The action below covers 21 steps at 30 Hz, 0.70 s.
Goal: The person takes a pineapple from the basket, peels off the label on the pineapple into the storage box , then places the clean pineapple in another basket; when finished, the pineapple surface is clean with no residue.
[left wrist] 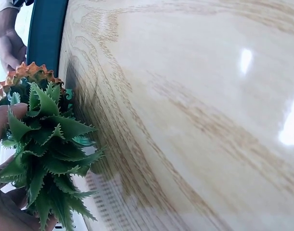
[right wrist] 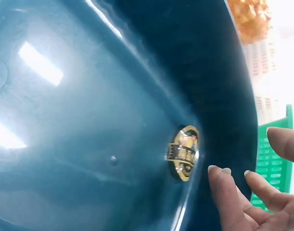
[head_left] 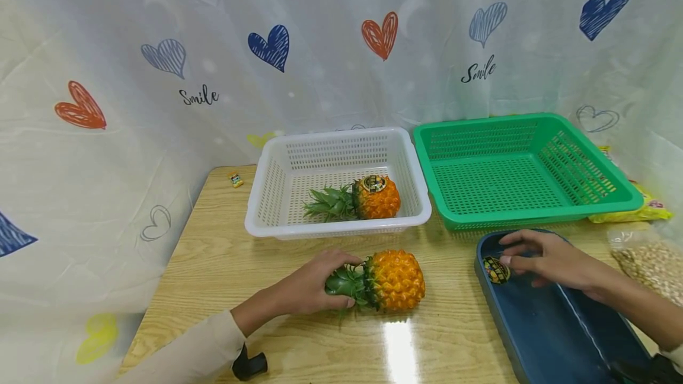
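Left hand grips the crown of the pineapple lying near-centre on the table, steadying it. Right hand, fingers relaxed, hovers beside the sticker inside the blue tray. Farther: white basket, containing another pineapple, and green basket.

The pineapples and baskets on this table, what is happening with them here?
A person works at a wooden table. The left hand grips the leafy crown of a pineapple lying on its side on the table. The right hand reaches into a dark blue tray, fingers beside a small round sticker there; whether they touch it is unclear. A second pineapple lies in the white basket. Beside it stands a green basket.
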### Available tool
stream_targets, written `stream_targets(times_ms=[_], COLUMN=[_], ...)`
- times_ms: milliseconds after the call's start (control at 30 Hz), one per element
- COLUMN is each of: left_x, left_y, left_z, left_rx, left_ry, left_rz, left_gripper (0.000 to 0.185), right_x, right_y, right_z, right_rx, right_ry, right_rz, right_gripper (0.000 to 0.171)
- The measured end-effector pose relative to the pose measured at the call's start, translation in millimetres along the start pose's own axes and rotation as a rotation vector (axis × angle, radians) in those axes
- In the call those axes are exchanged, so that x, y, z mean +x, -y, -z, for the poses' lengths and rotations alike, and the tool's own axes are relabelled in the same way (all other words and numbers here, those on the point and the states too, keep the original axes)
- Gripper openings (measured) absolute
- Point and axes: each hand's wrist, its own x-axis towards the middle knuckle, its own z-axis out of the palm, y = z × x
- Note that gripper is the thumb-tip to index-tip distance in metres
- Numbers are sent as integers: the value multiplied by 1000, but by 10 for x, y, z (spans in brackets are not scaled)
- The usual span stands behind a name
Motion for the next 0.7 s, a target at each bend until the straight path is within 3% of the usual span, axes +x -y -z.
stream_targets(times_ms=[300,700], left_x=[3,4], left_y=[9,-8], left_z=[-4,7], left_rx=[-8,7], left_ry=[-4,6], left_rz=[-4,2], left_gripper=[64,64], right_x=[-82,-131], right_y=[161,443], right_z=[5,-175], right_rx=[-1,4], right_ry=[1,-1], right_rz=[92,263], right_gripper=[61,47])
